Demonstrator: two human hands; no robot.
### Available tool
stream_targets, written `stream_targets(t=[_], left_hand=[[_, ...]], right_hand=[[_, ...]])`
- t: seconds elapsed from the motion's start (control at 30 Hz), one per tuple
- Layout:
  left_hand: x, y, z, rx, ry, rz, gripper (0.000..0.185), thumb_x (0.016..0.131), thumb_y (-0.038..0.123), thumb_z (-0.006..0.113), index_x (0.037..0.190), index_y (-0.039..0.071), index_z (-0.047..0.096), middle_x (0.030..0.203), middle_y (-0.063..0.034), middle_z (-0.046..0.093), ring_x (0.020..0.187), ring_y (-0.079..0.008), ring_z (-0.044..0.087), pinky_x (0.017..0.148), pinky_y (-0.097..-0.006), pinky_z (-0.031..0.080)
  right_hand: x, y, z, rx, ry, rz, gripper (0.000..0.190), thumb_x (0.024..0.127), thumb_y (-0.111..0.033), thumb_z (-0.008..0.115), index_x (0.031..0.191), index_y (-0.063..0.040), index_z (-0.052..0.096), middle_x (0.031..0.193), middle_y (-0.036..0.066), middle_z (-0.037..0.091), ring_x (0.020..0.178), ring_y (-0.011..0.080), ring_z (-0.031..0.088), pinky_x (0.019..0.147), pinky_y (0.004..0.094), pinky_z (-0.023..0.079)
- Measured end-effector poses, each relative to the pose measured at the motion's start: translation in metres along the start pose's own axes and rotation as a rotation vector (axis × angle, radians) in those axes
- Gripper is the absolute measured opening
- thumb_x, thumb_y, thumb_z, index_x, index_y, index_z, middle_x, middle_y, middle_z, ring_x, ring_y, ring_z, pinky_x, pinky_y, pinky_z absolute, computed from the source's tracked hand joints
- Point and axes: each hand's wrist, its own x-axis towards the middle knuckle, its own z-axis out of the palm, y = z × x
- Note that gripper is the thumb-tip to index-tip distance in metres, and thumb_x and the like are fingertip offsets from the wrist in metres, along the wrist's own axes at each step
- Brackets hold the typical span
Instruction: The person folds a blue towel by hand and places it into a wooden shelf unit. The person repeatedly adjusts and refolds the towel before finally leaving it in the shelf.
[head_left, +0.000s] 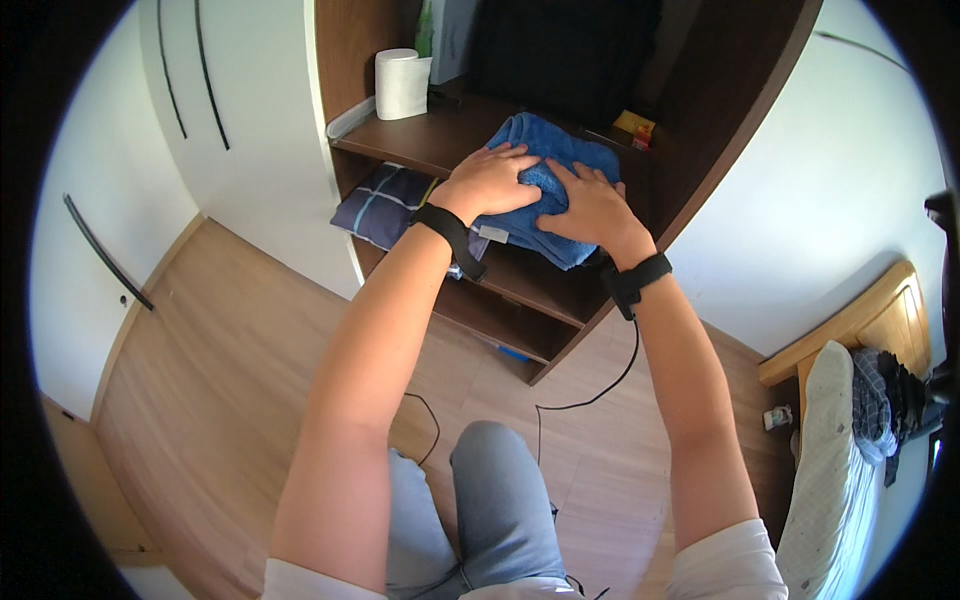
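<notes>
A folded blue towel (559, 142) lies at the front of a brown wooden shelf, part of it reaching past the shelf's edge. A small white tag (493, 234) shows on its near side. My left hand (491, 180) rests palm down on the towel's left part. On the right part lies my right hand (589, 199), also palm down, its fingers spread. Both thumbs point inward, with a gap of bare towel between them. Below and to the left, a dark plaid cloth item (382, 202), like a folded quilt or pillow, sits on the lower shelf, partly hidden by my left wrist.
A white paper roll (400, 86) stands on the upper shelf at left, and a dark panel (562, 56) rises behind the towel. Small yellow and red packets (637, 127) lie at right. Black cables run from my wrist straps. A bed (825, 450) stands at the right.
</notes>
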Motion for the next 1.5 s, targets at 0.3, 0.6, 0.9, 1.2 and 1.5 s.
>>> stream_targets(t=[0.3, 0.6, 0.9, 1.2, 1.5], left_hand=[[-0.027, 0.002, 0.012, 0.154, 0.139, 0.076, 0.088, 0.075, 0.036, 0.077, 0.155, 0.016, 0.046, 0.164, -0.0119, 0.039, 0.152, -0.0289, 0.035, 0.126, -0.0441, 0.025], [-0.036, 0.0, 0.04, 0.208, 0.418, 0.161, 0.091, 0.068, 0.02, 0.09, 0.15, 0.017, 0.05, 0.156, -0.0102, 0.049, 0.146, -0.0304, 0.043, 0.124, -0.0477, 0.028], [-0.04, 0.008, 0.046, 0.202, 0.542, 0.146, 0.078, 0.068, 0.014, 0.089, 0.14, 0.016, 0.059, 0.148, -0.0089, 0.058, 0.141, -0.0288, 0.049, 0.121, -0.0466, 0.033], [-0.044, 0.008, 0.05, 0.13, 0.561, 0.181, 0.079, 0.069, 0.013, 0.089, 0.142, 0.018, 0.058, 0.15, -0.0071, 0.056, 0.142, -0.0286, 0.047, 0.122, -0.0477, 0.032], [-0.052, 0.006, 0.053, 0.116, 0.595, 0.186, 0.079, 0.068, 0.012, 0.088, 0.141, 0.019, 0.059, 0.149, -0.0064, 0.056, 0.142, -0.0295, 0.047, 0.122, -0.0481, 0.031]], right_hand=[[-0.018, -0.012, 0.02, 0.056, 0.336, -0.012, 0.089, 0.062, -0.043, 0.088, 0.143, -0.024, 0.06, 0.145, 0.02, 0.059, 0.132, 0.039, 0.058, 0.109, 0.0682, 0.04], [-0.019, -0.014, 0.034, 0.027, 0.471, 0.005, 0.086, 0.06, -0.035, 0.09, 0.141, -0.028, 0.062, 0.14, 0.016, 0.064, 0.126, 0.0379, 0.063, 0.107, 0.0658, 0.044], [-0.024, -0.018, 0.04, 0.025, 0.566, -0.018, 0.075, 0.065, -0.027, 0.09, 0.136, -0.027, 0.065, 0.135, 0.013, 0.068, 0.128, 0.0314, 0.063, 0.105, 0.0626, 0.045], [-0.035, -0.024, 0.043, -0.018, 0.631, 0.017, 0.069, 0.068, -0.023, 0.088, 0.134, -0.026, 0.066, 0.131, 0.012, 0.069, 0.125, 0.0308, 0.064, 0.106, 0.0589, 0.044], [-0.038, -0.036, 0.053, -0.016, 0.703, 0.08, 0.068, 0.068, -0.019, 0.087, 0.133, -0.026, 0.066, 0.128, 0.011, 0.07, 0.125, 0.0296, 0.063, 0.107, 0.0565, 0.043]])
